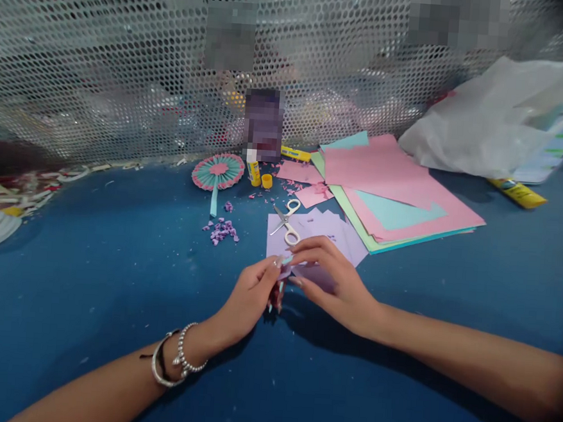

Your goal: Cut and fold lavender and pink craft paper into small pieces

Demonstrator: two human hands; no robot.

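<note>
My left hand (255,294) is closed in a pinch on a small piece of purple paper (285,271), just in front of a stack of purple sheets. My right hand (337,285) reaches in from the other side, its fingertips close to that piece and its thumb apart from the fingers. Whether the right fingertips touch the paper is hard to make out. White-handled scissors (290,228) lie partly spread on the purple sheets (347,236), beyond my right fingers. Purple paper scraps (223,231) form a small heap to the left.
A pleated blue-and-pink paper fan (218,171) lies behind the scraps, near an uncapped glue stick (253,170) and its yellow cap (267,182). Coloured sheets (409,181) are piled at right, below a white plastic bag (495,116). A perforated metal screen (128,65) borders the blue surface (115,251).
</note>
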